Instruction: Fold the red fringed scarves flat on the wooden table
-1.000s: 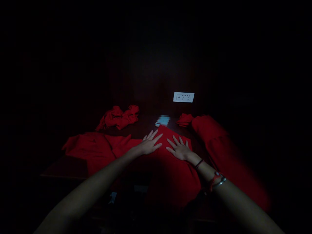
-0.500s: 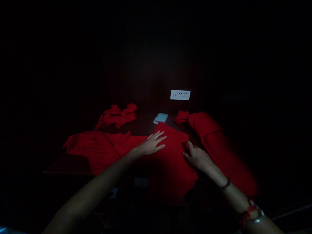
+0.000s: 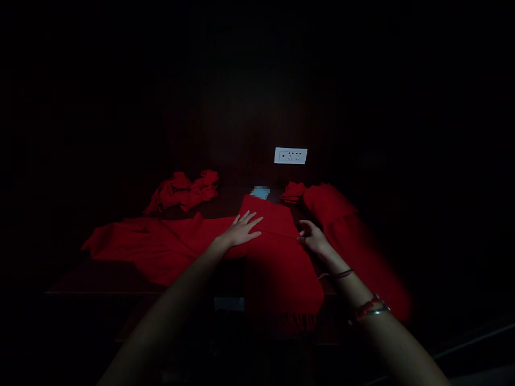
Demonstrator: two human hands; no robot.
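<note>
Red fringed cloth point(image 3: 281, 268) seems part-folded, pressed by the open left hand point(image 3: 238, 232); any grip by the right hand point(image 3: 314, 239) can't be told. Crumpled red cloth point(image 3: 182, 193) is left unfolded.

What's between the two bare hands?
Red fringed cloth, with an edge or crease running from near the left hand toward the right hand, in the head view.

Two hands, left point(image 3: 239, 234) and right point(image 3: 317, 239), are shown with one ring point(image 3: 245, 219) and three arm bands point(image 3: 344, 273). Red cloth point(image 3: 277, 265) appears in five visible portions; whether any are joined cannot be told. One worktop point(image 3: 94, 276), one socket plate point(image 3: 291, 155) and one pale-blue item point(image 3: 260, 192) are visible.
</note>
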